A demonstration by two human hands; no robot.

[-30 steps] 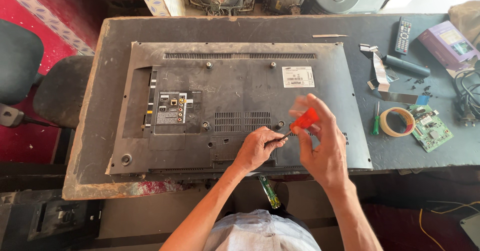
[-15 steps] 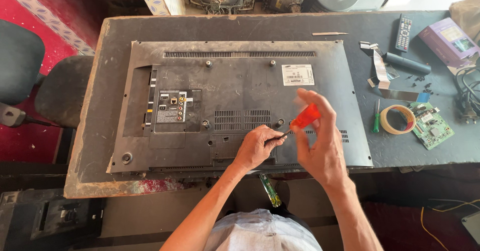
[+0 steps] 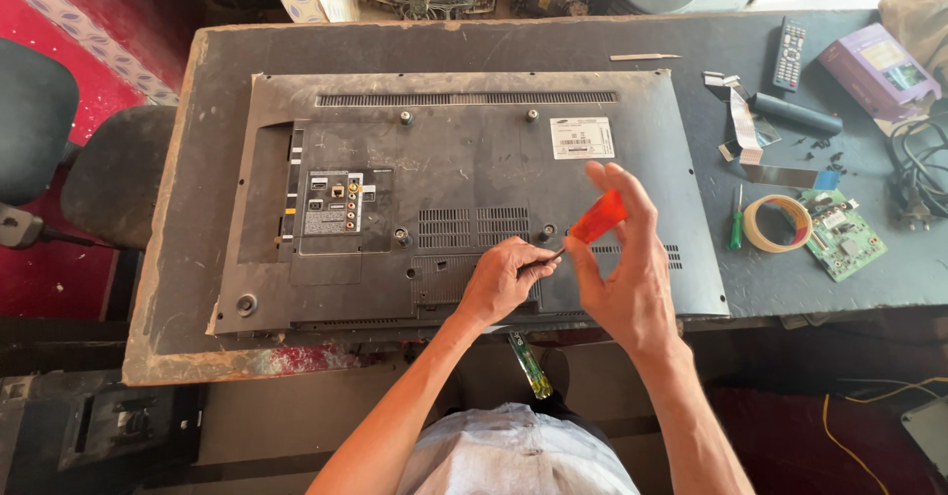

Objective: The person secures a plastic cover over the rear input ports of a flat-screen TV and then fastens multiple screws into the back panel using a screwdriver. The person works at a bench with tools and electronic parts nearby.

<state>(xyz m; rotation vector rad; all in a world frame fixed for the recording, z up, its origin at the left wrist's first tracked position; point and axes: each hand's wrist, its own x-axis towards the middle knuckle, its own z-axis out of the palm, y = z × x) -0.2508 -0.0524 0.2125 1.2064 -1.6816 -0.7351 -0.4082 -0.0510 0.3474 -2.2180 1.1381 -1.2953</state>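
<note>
A flat television (image 3: 464,159) lies face down on a dark worktable (image 3: 197,90), its grey back cover up. My right hand (image 3: 622,278) grips the red handle of a screwdriver (image 3: 595,221) above the cover's lower middle. The metal shaft slants down and left into my left hand (image 3: 504,280), whose fingers pinch the shaft near its tip and rest on the cover beside the vent grille (image 3: 472,227). The tip itself is hidden by my fingers.
At the table's right lie a green screwdriver (image 3: 736,219), a tape roll (image 3: 777,223), a green circuit board (image 3: 839,240), a remote control (image 3: 787,53), a purple box (image 3: 879,69) and cables (image 3: 923,164). A yellow-green screwdriver (image 3: 529,365) sits below the table edge. Old sets stand behind.
My right hand has turned with the red handle, its fingers spreading wider. My left hand stays on the shaft at the same spot.
</note>
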